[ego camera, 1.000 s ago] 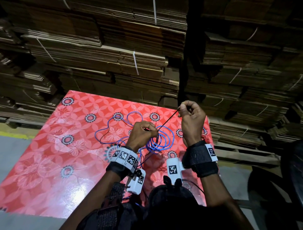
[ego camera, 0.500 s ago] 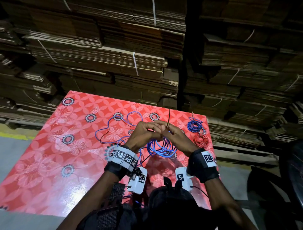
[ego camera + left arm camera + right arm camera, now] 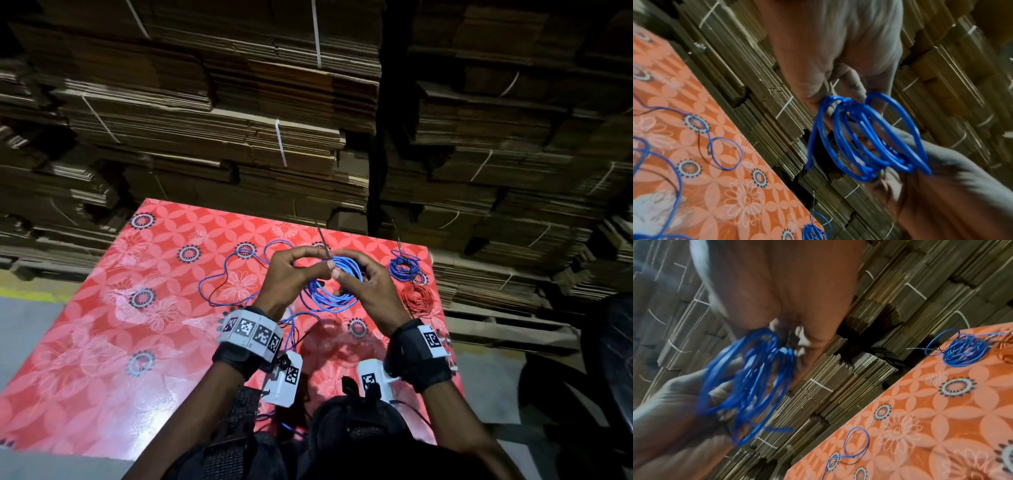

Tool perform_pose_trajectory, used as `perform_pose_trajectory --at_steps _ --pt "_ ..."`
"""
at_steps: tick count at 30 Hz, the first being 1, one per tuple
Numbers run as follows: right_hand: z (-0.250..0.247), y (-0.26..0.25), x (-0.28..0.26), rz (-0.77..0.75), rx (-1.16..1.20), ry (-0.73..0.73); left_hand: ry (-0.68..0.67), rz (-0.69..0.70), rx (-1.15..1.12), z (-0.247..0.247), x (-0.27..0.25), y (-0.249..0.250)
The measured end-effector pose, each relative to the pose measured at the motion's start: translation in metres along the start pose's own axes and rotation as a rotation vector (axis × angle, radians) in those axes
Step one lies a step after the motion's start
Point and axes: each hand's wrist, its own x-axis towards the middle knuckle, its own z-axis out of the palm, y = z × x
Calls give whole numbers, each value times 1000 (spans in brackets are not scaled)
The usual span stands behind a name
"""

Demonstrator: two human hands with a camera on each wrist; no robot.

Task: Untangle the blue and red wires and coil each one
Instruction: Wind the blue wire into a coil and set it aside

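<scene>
Above the table, both hands hold a blue wire coil [image 3: 334, 286] of several loops. My left hand [image 3: 320, 265] pinches its top from the left. My right hand [image 3: 344, 274] curls round it from the right, and the fingertips of the two hands meet. A thin dark strand [image 3: 323, 245] sticks up from between them. The left wrist view shows the coil [image 3: 869, 138] clearly; in the right wrist view it [image 3: 748, 378] is blurred. The loose blue wire [image 3: 222, 281] trails over the table to the left, with a dark strand beside it.
The table has a red floral cloth [image 3: 102, 342]. A small finished blue coil [image 3: 404, 269] and a red coil [image 3: 418, 298] lie near its right edge. Strapped stacks of flattened cardboard [image 3: 239, 137] rise just beyond the far edge. Grey floor lies to the left.
My right hand, raised a second ago and pulling a dark strand taut, has come down to meet my left hand at the blue coil. The small coils at the right have come into sight.
</scene>
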Motion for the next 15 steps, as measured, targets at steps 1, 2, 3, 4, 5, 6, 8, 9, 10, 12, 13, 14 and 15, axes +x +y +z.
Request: perform_pose_trajectory --at_steps 1,2,3,4,5,6,8,9,10,12,13,14,15 --pt "2 -1 0 -12 20 58 17 -5 -1 0 -1 -1" --pt "3 -2 0 -22 31 107 23 -11 -7 0 -3 -2" --pt "4 -2 0 -31 30 146 26 -10 0 0 -4 -3" --pt "6 -1 0 -37 25 176 28 1 16 1 -4 -4" --pt "8 0 -1 -42 25 200 38 22 42 1 -4 -6" --pt "11 1 -3 -44 32 220 58 46 74 2 -3 -6" --pt "18 3 -7 -56 54 247 98 89 129 4 -3 -6" --pt "21 3 -8 -61 64 257 106 105 146 4 -2 -6" --pt "22 3 -9 -62 70 265 107 122 161 4 -2 -5" --pt "23 0 -8 -53 71 277 109 145 194 3 -3 -5" --pt "22 -2 -7 -48 72 279 106 149 199 3 -3 -4" --pt "21 -5 -7 -49 77 279 98 148 196 2 -3 -4" --pt "19 -7 -7 -55 85 276 83 145 180 2 -3 -2"
